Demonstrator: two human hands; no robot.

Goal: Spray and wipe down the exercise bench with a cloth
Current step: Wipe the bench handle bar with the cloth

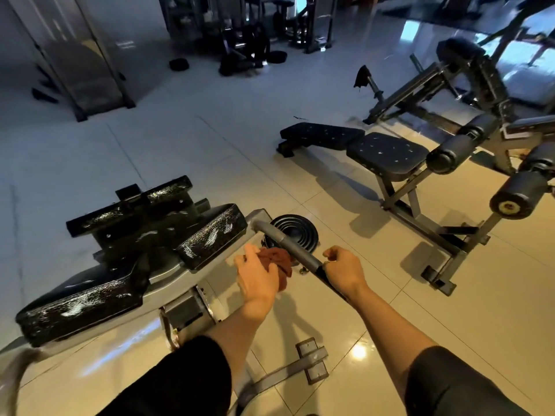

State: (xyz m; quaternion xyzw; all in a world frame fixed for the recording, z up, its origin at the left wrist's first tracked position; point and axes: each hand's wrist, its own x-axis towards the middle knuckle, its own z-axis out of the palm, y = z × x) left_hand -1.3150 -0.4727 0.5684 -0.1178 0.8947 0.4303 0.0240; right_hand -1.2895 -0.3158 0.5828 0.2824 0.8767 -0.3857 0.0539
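Glossy pale floor tiles fill a gym room, with dark machines and weight plates blurred at the far side. Near the left stands the exercise bench, a grey-framed machine with 4 black pads whose cracked vinyl shows wet, whitish streaks. From its right side a grey handle bar slants toward the near right, passing over a black weight plate that lies on the floor just beyond the hands. The person's left hand grasps a rust-red cloth, bunched under the fingers and pressed against the left side of the bar. The right hand is clenched around the dark near end of the same bar, knuckles up. Both forearms reach in from the bottom edge, each in a short black sleeve. On the right, well apart from the hands, stands a second bench with 2 black pads on a grey frame, and beside it, farther right, are 3 black foam rollers. A dark rag hangs from a bar of the machine at the far right. No spray bottle can be made out.
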